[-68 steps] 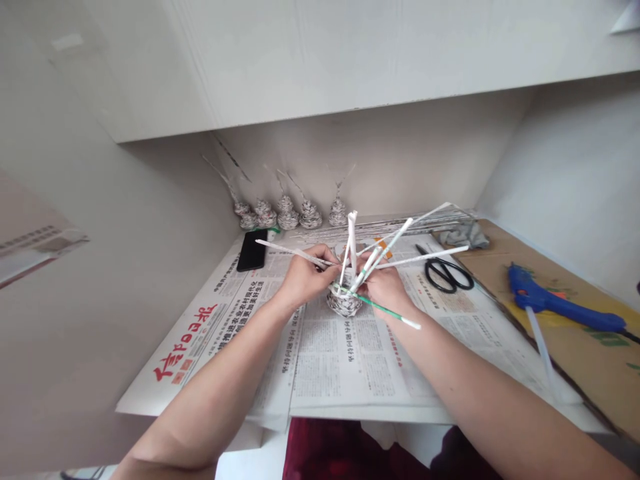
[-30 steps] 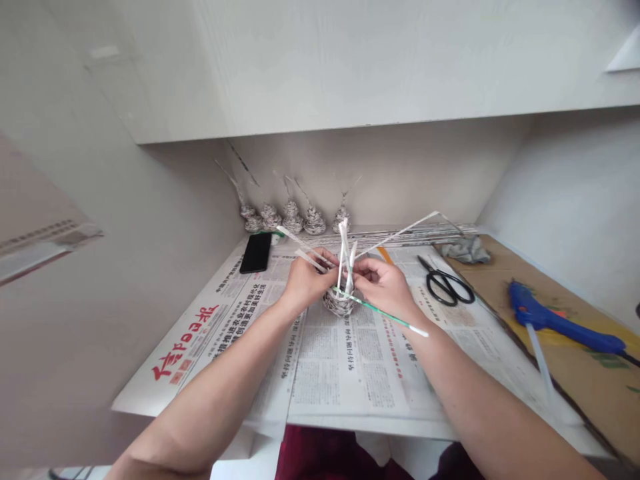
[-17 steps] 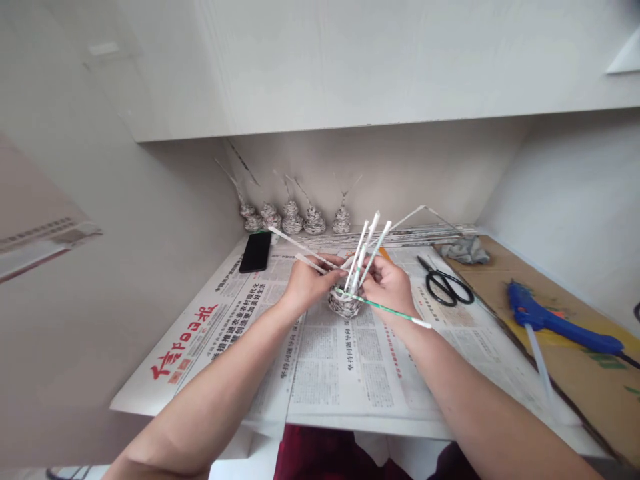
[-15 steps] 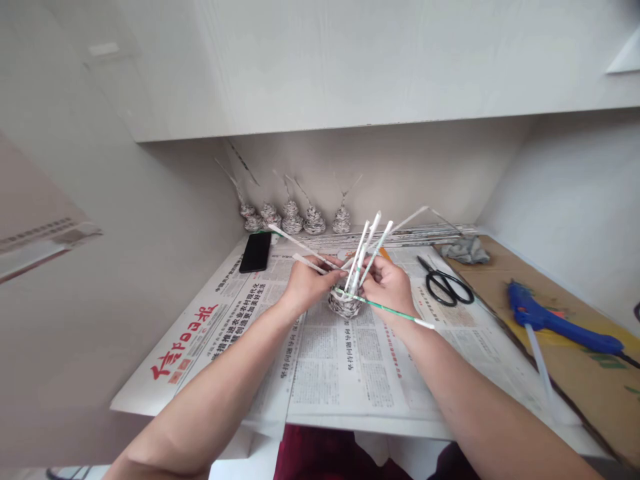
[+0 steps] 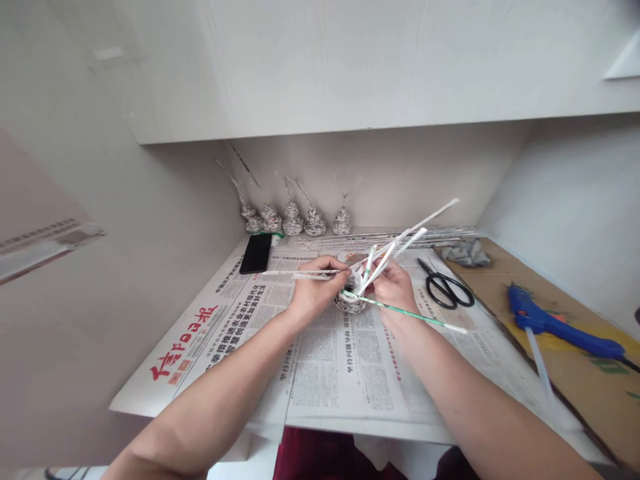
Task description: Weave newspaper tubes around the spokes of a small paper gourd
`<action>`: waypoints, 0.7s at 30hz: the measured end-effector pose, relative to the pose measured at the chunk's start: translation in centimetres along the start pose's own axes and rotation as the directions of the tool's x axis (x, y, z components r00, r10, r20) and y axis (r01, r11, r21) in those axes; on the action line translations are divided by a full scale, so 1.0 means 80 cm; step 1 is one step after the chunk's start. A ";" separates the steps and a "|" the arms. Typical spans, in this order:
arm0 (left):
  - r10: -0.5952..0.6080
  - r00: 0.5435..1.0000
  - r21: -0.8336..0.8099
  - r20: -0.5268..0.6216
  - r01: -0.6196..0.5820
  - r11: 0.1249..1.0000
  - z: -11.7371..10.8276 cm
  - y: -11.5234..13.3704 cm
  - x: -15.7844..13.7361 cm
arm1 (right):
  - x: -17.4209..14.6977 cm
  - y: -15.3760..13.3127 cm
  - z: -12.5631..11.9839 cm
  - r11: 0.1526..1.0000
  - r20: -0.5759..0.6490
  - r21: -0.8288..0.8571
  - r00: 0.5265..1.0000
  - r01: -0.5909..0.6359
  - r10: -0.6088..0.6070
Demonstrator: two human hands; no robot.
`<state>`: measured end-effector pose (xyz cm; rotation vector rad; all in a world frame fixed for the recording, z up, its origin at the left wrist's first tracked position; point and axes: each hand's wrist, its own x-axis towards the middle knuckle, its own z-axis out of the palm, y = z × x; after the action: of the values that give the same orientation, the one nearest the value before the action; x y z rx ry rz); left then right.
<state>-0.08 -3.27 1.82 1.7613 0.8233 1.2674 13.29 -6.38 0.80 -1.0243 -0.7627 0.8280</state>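
A small round piece woven from rolled newspaper (image 5: 350, 305) is held between my two hands above the newspaper sheet. Around its left side my left hand (image 5: 320, 288) is closed, thumb on the rim, with paper tubes sticking out leftward past the fingers. My right hand (image 5: 393, 285) is closed at the right side, its fingers partly hidden behind the upright tubes. Several white paper tubes (image 5: 403, 250) rise from the weave and lean right. One green-striped paper tube (image 5: 400, 311) runs from the front rim across my right wrist.
Several gourd-shaped woven pieces (image 5: 315, 223) stand along the back wall. A phone (image 5: 256, 254) lies left. Black scissors (image 5: 447, 288), a grey rag (image 5: 466, 253) and a blue glue gun (image 5: 560, 323) on cardboard (image 5: 595, 400) are at right. An overhanging white panel (image 5: 370, 67) is above.
The upright tubes have tipped to the right, and one long tube now points up and right. The left-pointing tube has swung lower. The woven piece has shifted slightly right.
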 end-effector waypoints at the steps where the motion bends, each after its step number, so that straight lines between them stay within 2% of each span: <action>1: 0.018 1.000 0.003 0.007 -0.018 1.000 0.001 0.000 -0.001 | 0.001 0.001 0.000 0.999 -0.021 0.028 0.999 -0.027 0.027; 4: 0.068 0.998 0.025 0.008 -0.069 0.997 0.002 -0.002 -0.002 | 0.004 0.002 0.000 0.996 -0.050 0.064 0.996 -0.066 0.069; 8: 0.111 0.992 0.141 -0.057 -0.102 0.985 0.002 -0.003 -0.002 | 0.002 -0.002 0.001 0.998 0.013 0.004 0.998 -0.062 0.062; 11: 0.106 0.989 0.170 -0.101 -0.088 0.981 0.000 -0.004 0.001 | -0.003 -0.005 0.001 0.997 0.063 0.006 0.996 -0.070 0.070; 18: -0.081 0.989 -0.006 -0.124 0.081 0.997 -0.002 -0.010 0.006 | -0.012 -0.014 -0.001 0.985 0.106 0.007 0.979 -0.175 0.173; 21: -0.130 0.983 -0.017 -0.126 0.129 0.991 -0.006 -0.012 0.009 | -0.014 -0.016 0.002 0.988 0.150 0.011 0.977 -0.156 0.153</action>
<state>-0.37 -2.10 1.42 1.6054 0.9867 1.3038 12.92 -7.69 1.88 -1.0189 -0.8049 1.0543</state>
